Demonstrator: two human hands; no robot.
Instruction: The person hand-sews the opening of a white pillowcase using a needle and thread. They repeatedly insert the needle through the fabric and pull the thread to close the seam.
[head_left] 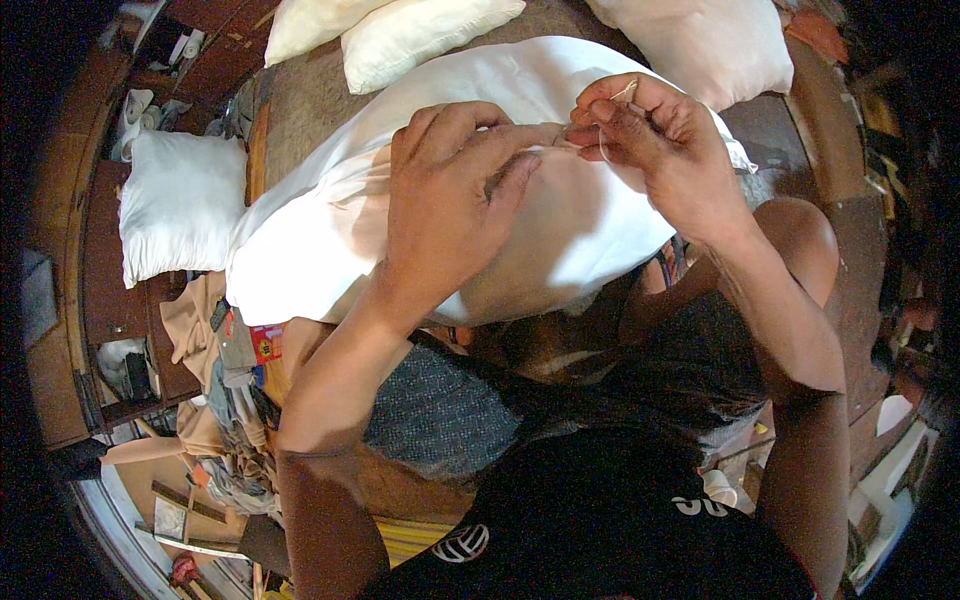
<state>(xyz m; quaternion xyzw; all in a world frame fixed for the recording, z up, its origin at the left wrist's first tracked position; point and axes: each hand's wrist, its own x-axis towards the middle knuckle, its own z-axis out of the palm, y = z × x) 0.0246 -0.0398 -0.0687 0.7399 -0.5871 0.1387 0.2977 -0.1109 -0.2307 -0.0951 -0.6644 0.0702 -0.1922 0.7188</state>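
Note:
A large, plump white pillow lies across in front of me, above my bent legs. My left hand rests on its upper side, index finger stretched toward the right hand and thumb bent under it, with a raised fold of the cloth caught between them. Close beside those fingertips is my right hand, its thumb and fingers pinched together. From the pinch a thin pale thread hangs in a short curve toward the pillow, and another bit shows at the fingertips. Whether a needle is in the fingers cannot be made out.
Behind the pillow, two white pillows lie on a brown surface, and another pillow sits at the far right. A smaller white pillow is at the left by wooden furniture. Crumpled clothes are piled at lower left.

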